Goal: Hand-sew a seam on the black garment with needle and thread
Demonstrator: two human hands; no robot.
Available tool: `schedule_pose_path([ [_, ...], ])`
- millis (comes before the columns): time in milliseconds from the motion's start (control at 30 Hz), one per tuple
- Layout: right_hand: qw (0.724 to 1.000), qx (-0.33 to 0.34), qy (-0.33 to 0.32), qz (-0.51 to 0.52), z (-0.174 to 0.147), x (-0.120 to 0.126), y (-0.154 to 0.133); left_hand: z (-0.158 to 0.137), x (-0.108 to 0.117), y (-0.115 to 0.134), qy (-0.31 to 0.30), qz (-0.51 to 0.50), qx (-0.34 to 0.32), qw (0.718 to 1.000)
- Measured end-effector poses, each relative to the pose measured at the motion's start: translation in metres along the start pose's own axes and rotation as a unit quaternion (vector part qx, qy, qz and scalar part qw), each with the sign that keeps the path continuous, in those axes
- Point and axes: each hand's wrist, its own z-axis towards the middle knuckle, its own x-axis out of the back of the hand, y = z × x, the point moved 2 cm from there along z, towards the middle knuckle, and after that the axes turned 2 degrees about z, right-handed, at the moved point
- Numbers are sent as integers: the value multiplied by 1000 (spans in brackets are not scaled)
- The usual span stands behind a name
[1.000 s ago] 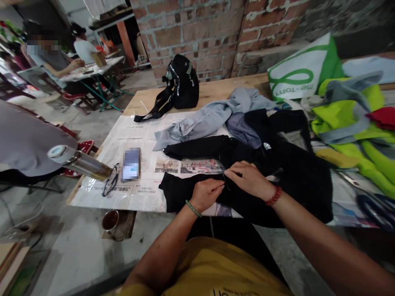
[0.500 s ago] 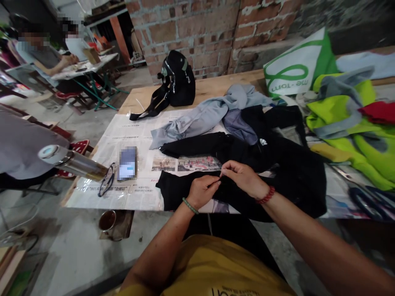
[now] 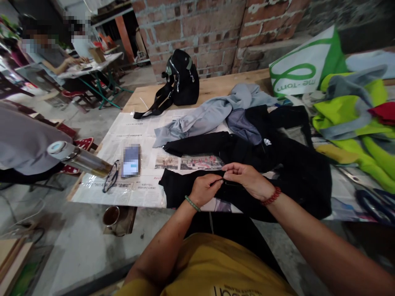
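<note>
A black jacket [image 3: 302, 164] with a small white logo lies spread along the near side of the table, one sleeve [image 3: 177, 185] stretched out to the left. On that sleeve, the fingers of my left hand [image 3: 203, 190] are closed, pinching the black cloth. Close by on the right, my right hand [image 3: 247, 179] pinches a thin, pale needle [image 3: 226, 168] that sticks up past the fingertips. The two hands nearly touch. Whether thread runs from the needle is too fine to tell. Beyond the jacket lies a crumpled grey cloth [image 3: 191, 121].
On the newspaper-covered table [image 3: 108, 150] are a phone [image 3: 131, 161], glasses [image 3: 111, 176] and a tilted bottle [image 3: 80, 158]. A black bag [image 3: 185, 80] stands behind; scissors [image 3: 370, 197], yellow-green cloth [image 3: 348, 111] and a green-white bag [image 3: 296, 68] lie right. People sit at left.
My right hand has turned slightly, and the needle now shows upright between its fingers. My left hand keeps its pinch on the sleeve. The whole view has shifted a little.
</note>
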Motion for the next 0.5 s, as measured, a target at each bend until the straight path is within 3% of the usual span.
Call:
schedule_pose_path([
  [167, 999, 20, -12, -39, -2, 0, 0, 0, 1, 0, 3, -3, -2, 1000],
  [333, 993, 84, 38, -70, 0, -1, -1, -1, 1, 0, -13, -12, -13, 1000],
  [500, 988, 105, 63, -89, 3, -6, 2, -1, 2, 0, -20, -16, -11, 1000],
])
